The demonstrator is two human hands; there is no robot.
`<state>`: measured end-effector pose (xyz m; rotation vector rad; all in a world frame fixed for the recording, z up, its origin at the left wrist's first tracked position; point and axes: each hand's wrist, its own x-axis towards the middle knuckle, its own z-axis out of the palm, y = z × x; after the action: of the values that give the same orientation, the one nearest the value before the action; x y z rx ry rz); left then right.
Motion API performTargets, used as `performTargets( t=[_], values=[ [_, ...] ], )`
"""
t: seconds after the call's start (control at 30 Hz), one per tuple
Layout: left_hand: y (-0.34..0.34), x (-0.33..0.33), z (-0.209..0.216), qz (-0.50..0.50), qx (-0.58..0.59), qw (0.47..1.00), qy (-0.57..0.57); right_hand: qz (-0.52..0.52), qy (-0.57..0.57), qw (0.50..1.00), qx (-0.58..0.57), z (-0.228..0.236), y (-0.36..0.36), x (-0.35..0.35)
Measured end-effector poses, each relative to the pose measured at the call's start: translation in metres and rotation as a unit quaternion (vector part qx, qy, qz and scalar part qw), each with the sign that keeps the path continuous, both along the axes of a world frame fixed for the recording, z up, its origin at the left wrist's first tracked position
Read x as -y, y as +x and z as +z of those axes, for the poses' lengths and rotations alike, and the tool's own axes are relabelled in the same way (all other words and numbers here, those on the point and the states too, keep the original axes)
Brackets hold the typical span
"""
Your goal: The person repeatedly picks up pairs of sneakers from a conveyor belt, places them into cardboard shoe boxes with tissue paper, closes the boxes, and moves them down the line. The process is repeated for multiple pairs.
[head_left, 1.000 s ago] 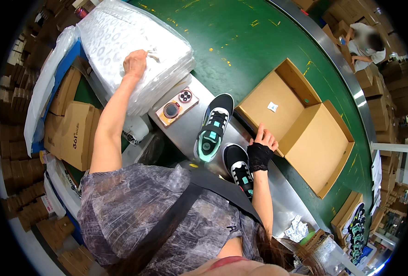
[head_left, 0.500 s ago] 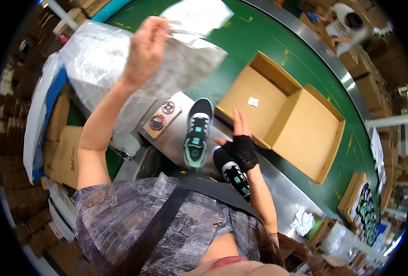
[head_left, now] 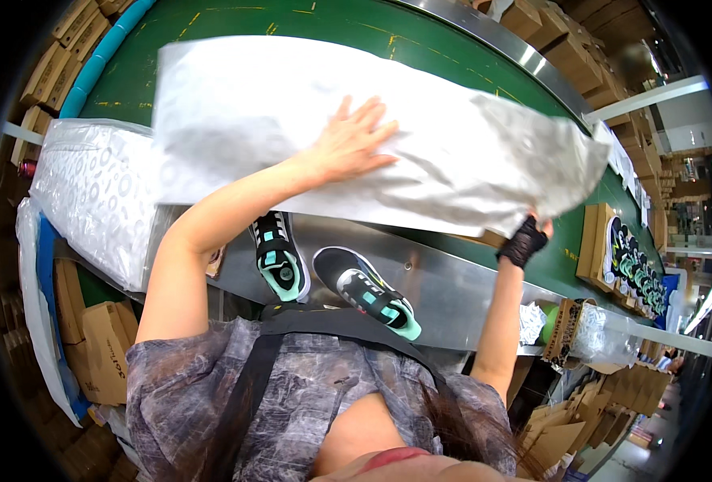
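A wide white sheet of wrapping paper is spread out in front of me, faintly patterned and creased toward its right end. My left hand is bare and lies on the sheet with fingers spread. At the sheet's near right edge, my right hand in a black fingerless lace glove pinches the paper. Under the sheet, only a sliver of the brown cardboard box shows. Two black sneakers with mint soles and straps, one on the left and one on the right, rest on the metal ledge near my body.
A stack of white patterned sheets in clear plastic lies at the left. Beyond the paper runs a green conveyor belt. At the right stand a carton of sneakers, crumpled white paper and a small carton. Flattened cartons stand lower left.
The white sheet has swung from the left out over the open box, covering it. My left hand has opened onto the paper; my right hand has moved right and gripped its edge.
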<state>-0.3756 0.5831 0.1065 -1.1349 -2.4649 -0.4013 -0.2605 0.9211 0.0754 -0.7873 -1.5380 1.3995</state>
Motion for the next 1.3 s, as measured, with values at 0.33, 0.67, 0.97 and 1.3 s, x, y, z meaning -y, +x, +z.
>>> performTargets(
  t=[0.33,0.67,0.97,1.3],
  values=[
    [-0.026,0.120,-0.054,0.358,0.109,0.925,0.069,-0.218,0.171,0.922,0.271,0.003,0.106,-0.116],
    [-0.013,0.129,-0.095,0.186,0.679,0.604,0.373,0.616,0.301,0.720,0.109,0.023,0.078,0.190],
    [-0.043,0.136,-0.113,0.172,0.497,0.704,0.477,0.682,0.398,0.499,0.356,-0.023,0.076,0.288],
    [-0.062,0.187,-0.108,0.235,0.347,0.854,0.309,0.628,0.462,0.610,0.144,0.045,0.052,0.228]
  ],
)
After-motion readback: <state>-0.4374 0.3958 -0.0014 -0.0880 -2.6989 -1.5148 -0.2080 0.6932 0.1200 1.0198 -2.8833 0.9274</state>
